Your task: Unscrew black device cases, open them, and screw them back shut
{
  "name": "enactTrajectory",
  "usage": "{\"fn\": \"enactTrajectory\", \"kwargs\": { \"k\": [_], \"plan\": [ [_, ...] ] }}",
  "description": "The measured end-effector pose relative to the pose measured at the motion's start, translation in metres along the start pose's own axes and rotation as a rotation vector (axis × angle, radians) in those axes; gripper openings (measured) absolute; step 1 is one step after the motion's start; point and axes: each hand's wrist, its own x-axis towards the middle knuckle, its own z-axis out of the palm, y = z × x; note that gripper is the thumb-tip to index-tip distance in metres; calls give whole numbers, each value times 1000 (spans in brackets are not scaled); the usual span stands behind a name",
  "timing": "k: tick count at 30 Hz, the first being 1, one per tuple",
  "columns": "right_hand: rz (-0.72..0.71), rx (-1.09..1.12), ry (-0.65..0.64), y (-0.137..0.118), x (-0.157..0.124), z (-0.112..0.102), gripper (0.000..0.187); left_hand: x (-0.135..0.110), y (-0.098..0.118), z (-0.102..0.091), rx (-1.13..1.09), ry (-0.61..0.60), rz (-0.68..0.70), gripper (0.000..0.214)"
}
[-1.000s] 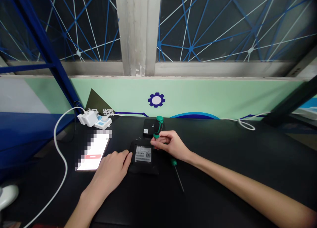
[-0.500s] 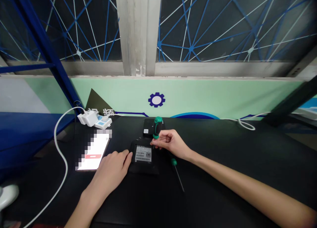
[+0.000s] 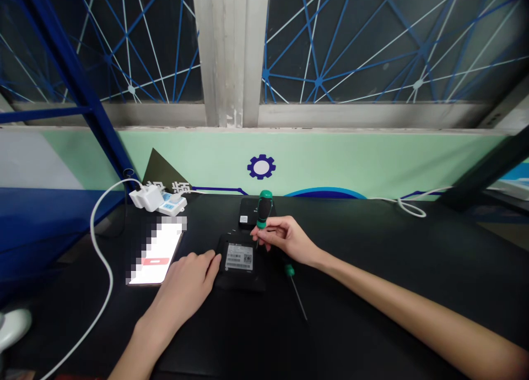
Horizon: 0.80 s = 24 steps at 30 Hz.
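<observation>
1. Right hand (image 3: 289, 239): fingers clamped on green-handled screwdriver (image 3: 263, 209), upright, tip down at far right corner of black device (image 3: 239, 267).
2. Left hand (image 3: 184, 278): loosely open, fingertips touching device's left edge.

The head-worn camera is looking forward and down, close over the right hand (image 3: 287, 239) on a black worktable (image 3: 413, 237), window (image 3: 351, 44) at twelve o'clock.

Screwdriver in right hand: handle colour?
The right hand holds a screwdriver handle, green with black grip panels; the head view shows it best.
</observation>
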Motion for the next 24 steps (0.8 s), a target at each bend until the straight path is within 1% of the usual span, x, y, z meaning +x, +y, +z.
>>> {"fn": "enactTrajectory", "kwargs": {
  "k": [5,13,20,24],
  "plan": [
    [-27,38,25,-1,-1,1,30,-1,1,-1,-11,4,2,51],
    [-72,101,124,-3,0,-1,31,-1,3,-3,-33,-2,-2,50],
    [-102,80,162,-3,0,-1,26,-1,6,-6,-13,-16,-11,47],
    [-102,14,135,-4,-2,-1,25,-2,5,-5,-26,-6,-2,47]
  ]
}}
